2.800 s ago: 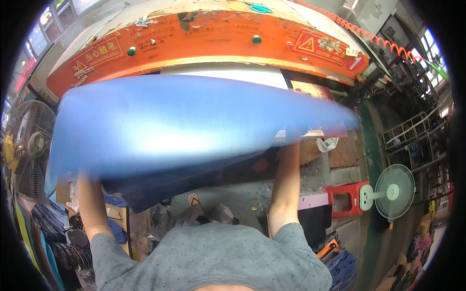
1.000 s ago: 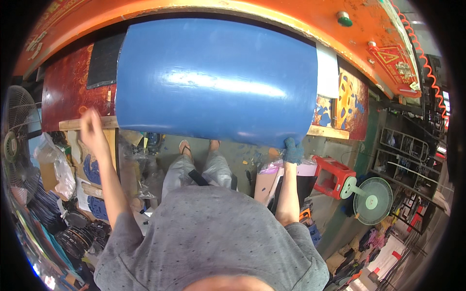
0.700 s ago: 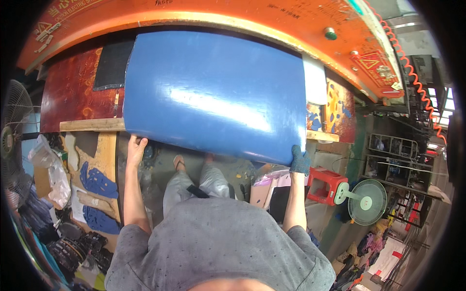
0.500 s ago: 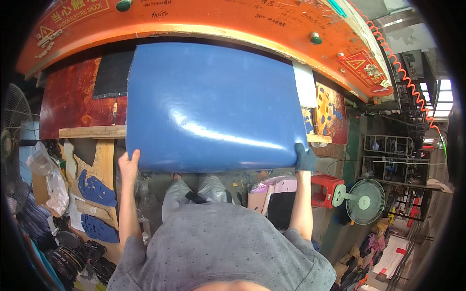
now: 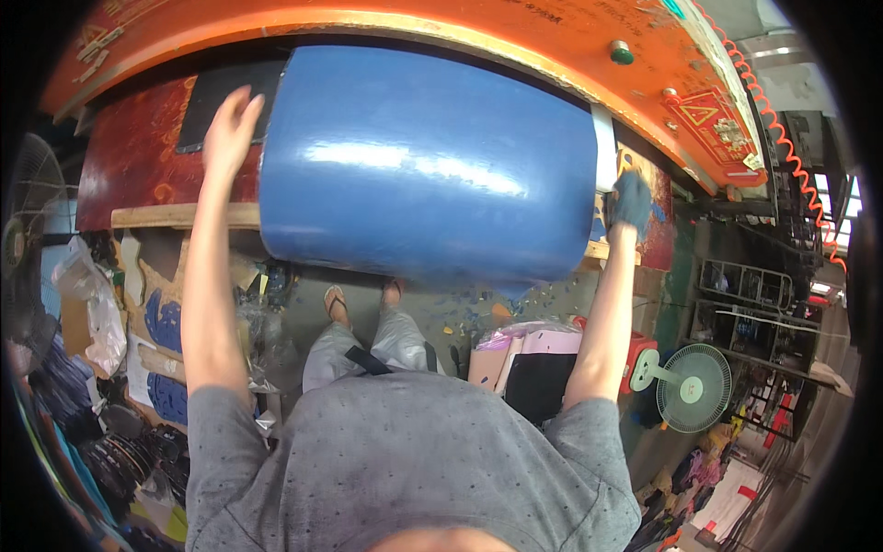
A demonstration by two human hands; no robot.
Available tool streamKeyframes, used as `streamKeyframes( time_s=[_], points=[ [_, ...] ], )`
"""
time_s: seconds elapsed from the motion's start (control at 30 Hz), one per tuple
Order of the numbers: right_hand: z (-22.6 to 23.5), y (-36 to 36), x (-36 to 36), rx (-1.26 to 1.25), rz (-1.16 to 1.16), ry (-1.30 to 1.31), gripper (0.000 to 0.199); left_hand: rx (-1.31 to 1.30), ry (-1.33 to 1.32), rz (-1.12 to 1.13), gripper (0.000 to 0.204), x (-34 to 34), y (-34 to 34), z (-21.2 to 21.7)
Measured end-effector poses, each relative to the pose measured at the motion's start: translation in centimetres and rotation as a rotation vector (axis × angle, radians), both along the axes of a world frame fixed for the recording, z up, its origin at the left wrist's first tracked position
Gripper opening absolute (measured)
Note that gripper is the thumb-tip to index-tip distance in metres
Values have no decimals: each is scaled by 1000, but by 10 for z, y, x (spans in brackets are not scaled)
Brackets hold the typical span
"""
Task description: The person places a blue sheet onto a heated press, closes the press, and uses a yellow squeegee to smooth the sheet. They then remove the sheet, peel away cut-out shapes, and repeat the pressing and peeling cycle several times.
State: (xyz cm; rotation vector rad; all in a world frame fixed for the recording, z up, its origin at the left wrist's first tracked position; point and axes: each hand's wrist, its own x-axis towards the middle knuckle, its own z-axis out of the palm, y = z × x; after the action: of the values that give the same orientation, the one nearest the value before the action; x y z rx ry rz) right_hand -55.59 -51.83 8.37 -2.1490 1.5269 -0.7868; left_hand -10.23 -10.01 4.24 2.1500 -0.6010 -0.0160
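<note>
A large glossy blue sheet [image 5: 423, 120] lies under the orange machine, its near edge curving down over the front of the work surface. My bare left hand [image 5: 230, 133] is open, thumb and fingers apart, beside the sheet's left edge and above a black mat [image 5: 200, 99]. My right hand [image 5: 631, 204], in a dark glove, is just off the sheet's right edge, in front of a yellow board with cut-out shapes [image 5: 636, 162]. Its fingers are too blurred to read. Neither hand grips the sheet.
The orange machine beam [image 5: 515, 44] spans the far side. A wooden rail [image 5: 161, 216] runs along the near edge at left. Blue cut pieces [image 5: 166, 317] lie to the left. A box with pink and black sheets [image 5: 543, 368] and a fan [image 5: 692, 388] stand at right.
Both hands have let go of the sheet's near corners and moved forward along its sides. The sheet's near edge now bends downward, showing my feet and scraps on the floor.
</note>
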Motion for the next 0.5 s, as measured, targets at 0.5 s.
streamKeyframes(
  time_s=[0.5],
  points=[
    [-51, 87, -85, 573, 3, -65, 54, 302, -103, -241, 31, -78, 91, -45]
  ],
)
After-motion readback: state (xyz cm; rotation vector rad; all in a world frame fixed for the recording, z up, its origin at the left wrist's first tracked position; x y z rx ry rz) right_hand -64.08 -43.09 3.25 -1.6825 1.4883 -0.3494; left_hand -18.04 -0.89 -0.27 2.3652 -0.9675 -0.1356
